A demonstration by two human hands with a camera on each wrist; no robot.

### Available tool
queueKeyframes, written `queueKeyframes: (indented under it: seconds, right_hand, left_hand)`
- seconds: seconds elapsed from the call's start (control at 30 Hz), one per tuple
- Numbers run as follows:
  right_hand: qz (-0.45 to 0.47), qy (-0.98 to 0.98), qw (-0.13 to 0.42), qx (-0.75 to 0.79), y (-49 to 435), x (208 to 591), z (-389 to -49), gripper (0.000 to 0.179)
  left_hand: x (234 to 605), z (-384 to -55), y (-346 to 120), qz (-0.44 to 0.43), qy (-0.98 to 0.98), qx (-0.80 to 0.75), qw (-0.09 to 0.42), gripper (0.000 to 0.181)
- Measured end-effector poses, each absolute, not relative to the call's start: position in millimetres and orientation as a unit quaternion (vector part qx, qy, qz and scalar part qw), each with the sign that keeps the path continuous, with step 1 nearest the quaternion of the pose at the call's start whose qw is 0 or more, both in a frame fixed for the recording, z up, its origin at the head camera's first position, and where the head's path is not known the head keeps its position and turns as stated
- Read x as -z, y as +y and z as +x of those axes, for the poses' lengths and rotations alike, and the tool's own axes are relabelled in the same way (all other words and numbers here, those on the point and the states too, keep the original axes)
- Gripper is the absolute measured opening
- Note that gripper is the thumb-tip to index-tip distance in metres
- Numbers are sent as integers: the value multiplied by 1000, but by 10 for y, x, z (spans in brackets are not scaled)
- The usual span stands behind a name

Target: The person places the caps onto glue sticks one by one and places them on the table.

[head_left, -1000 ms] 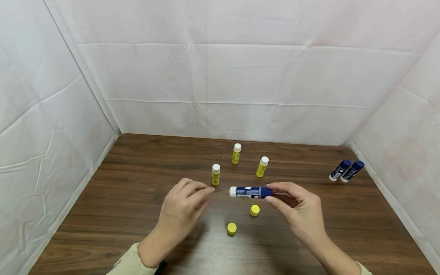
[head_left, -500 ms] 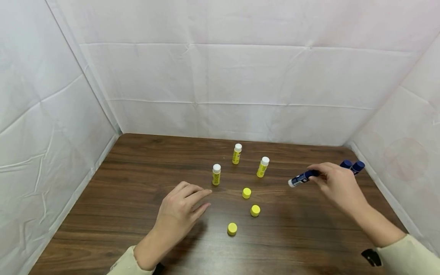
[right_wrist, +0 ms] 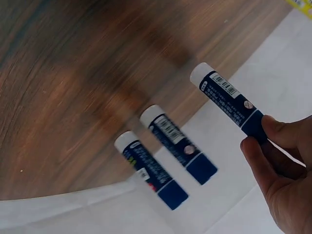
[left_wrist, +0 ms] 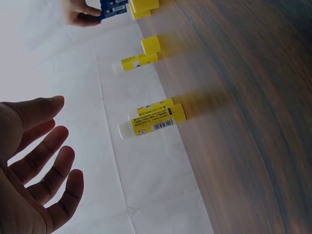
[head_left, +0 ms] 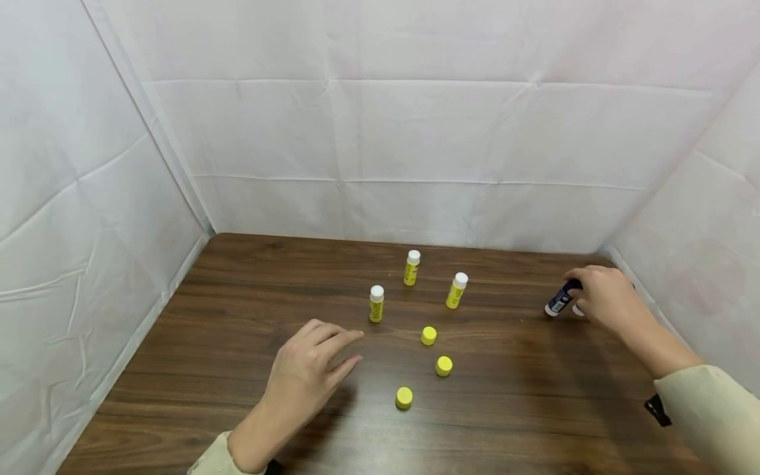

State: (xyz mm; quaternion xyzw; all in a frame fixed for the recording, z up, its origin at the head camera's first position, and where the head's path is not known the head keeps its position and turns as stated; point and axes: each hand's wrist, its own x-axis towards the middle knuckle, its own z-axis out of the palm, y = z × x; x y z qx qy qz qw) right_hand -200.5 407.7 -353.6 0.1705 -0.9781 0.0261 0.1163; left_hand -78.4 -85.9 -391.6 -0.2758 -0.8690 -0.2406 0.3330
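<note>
Dark wood-grain tabletop (head_left: 196, 376) spreads before me, twelve o'clock straight ahead. Nearest, between twelve and one, sits a short round yellow plastic cap (head_left: 404, 398), with two matching caps (head_left: 443, 366) a little farther out. At eleven my left hand (head_left: 299, 373) hovers, fingers loosely spread, holding nothing. Beyond the caps, from twelve to one, three slim yellow tubes (head_left: 377, 309) with white tops stand upright and apart. Between one and two, my right hand (head_left: 608, 300) pinches a navy-blue cylindrical tube (right_wrist: 226, 100) by its capped end; whether its white base touches the wood I can't tell. Near it, toward three, stand two more navy-blue tubes (right_wrist: 178, 146). Creased white cloth (head_left: 439, 132) hangs behind everything. I judge this to be the placing step: the next move calls for settling the base flat beside that pair, then loosening my pinch.
</note>
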Motion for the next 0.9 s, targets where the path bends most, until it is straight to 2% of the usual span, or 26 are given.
queueKeyframes:
  seconds: [0.2,0.9]
  right_hand:
    - [164,-981,103,-15,4179,3607,-2110,27]
    - [184,-972,148,9,4304,3674,-2169,30]
  left_hand:
    - [3928,-778,-870,-276,-870,243,329,40]
    - [3940,-787,-880,-272,-873,237,327,38]
